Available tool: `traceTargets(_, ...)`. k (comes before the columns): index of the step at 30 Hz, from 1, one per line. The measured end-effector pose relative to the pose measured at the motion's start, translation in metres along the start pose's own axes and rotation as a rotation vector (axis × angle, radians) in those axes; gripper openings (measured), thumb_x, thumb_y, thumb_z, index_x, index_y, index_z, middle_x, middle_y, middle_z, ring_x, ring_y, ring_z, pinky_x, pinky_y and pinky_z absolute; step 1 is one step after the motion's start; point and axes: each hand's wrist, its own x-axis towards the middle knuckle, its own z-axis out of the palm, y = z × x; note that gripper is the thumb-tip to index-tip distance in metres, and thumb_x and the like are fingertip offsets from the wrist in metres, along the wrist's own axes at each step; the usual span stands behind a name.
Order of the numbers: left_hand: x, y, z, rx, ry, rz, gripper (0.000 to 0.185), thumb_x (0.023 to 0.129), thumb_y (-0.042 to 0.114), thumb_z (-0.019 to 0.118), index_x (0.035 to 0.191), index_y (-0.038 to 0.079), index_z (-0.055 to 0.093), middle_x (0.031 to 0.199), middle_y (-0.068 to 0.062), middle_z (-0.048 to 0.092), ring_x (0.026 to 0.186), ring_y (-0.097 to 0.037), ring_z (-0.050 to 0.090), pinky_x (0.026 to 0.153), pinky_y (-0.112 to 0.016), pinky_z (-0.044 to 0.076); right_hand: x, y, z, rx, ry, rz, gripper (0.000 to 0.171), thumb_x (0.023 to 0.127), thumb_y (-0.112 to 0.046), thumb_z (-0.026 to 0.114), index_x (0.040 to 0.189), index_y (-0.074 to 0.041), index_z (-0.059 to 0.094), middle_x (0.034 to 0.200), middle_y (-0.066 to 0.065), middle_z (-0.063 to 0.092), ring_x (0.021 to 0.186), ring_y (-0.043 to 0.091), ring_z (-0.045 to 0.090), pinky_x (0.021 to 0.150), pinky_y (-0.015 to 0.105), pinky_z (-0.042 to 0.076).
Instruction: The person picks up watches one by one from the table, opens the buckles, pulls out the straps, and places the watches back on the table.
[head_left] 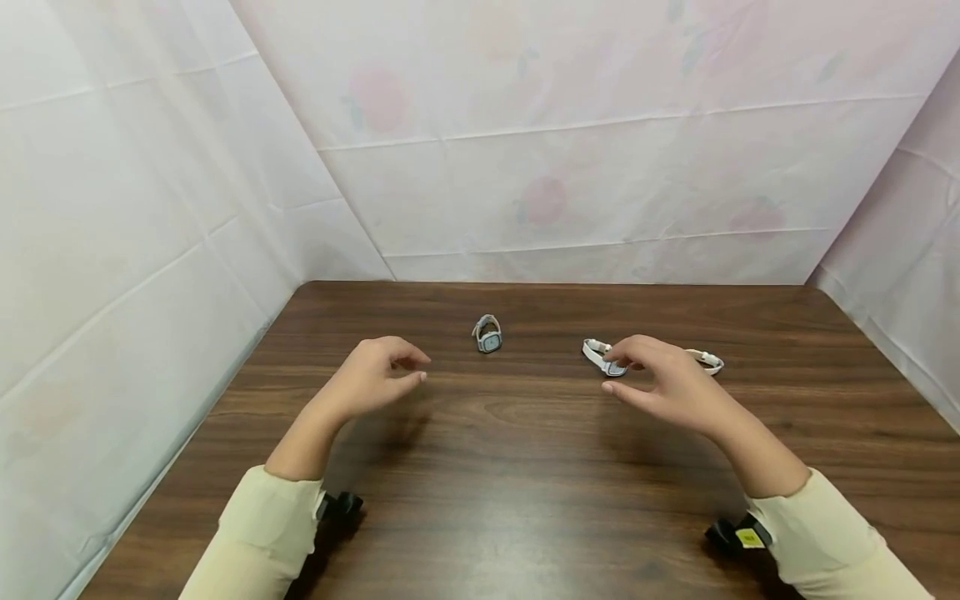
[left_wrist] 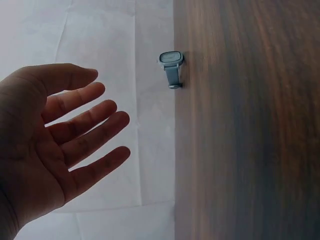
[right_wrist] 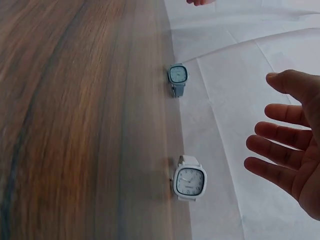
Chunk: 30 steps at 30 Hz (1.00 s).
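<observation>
A grey-blue wristwatch lies near the middle of the table, its strap looped. My left hand hovers over the wood to the left of that watch, fingers relaxed and holding nothing. In the left wrist view the thumb and fingers are spread, apart from the watch. On the right, a white wristwatch is partly covered by my right hand, which is also loose and without anything in it. The right wrist view has the white watch face clear of the fingertips.
A white strap loop shows just beyond the right hand; what it joins is hidden. The dark wooden table ends at pale printed cloth behind, with more cloth along both sides. Small black devices sit at both wrists.
</observation>
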Motion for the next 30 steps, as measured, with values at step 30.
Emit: traceTargets(30,0.082,-0.016,0.044,-0.429,0.009,-0.470,0.017,0.088,0.017,0.074,0.096,0.003,0.071,0.094,-0.010,0.067,0.086,-0.029,0.068,0.070,-0.033,0.058,0.041,0.010,0.047,0.221,-0.113,0.245,0.024,0.086,-0.008,0.074,0.107,0.001,0.066,0.102,0.016,0.067,0.088,0.025,0.067,0.075,0.044,0.056)
